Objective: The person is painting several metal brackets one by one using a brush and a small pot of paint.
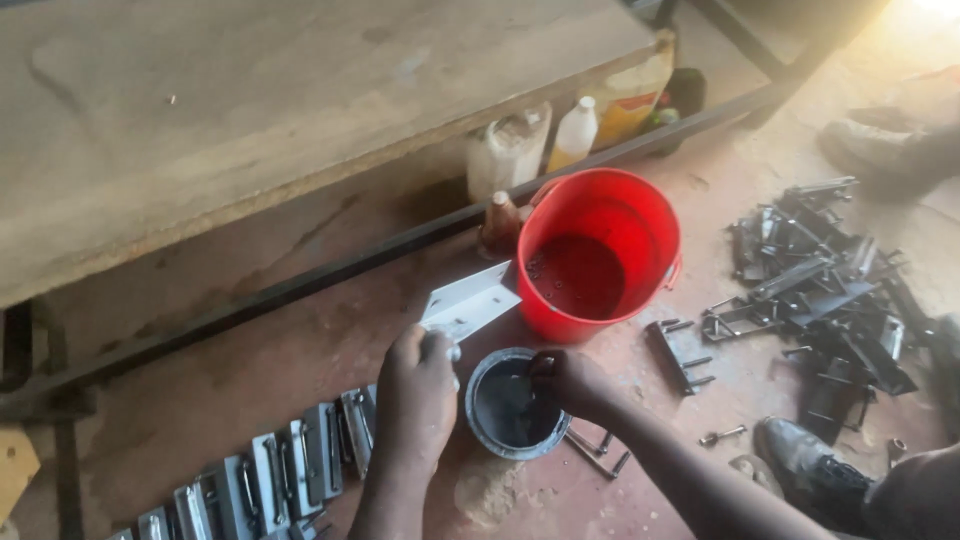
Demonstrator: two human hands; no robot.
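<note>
A person crouches on a workshop floor, painting metal hardware. The left hand is closed around one end of a pale-coated angle bracket, holding it up so its far end lies against the red bucket. The right hand dips into a small round paint tin of dark grey paint just beside the bracket; its fingers are curled over the rim, but whether they grip a brush or rag cannot be told.

By the look of it, the step in hand is loading paint for the bracket. The next move would seem to call for lifting the right hand clear of the tin and carrying it to the bracket without dripping, while the left keeps the piece steady.

The count: one bucket, holding dark red liquid; one tin; one bracket in hand. A row of about nine grey-coated pieces lies at lower left. A heap of dark unpainted parts, too tangled to count, lies at right, with a few loose ones near the tin. Three plastic bottles and a yellow bag stand under the counter. Two shoes show at right.
</note>
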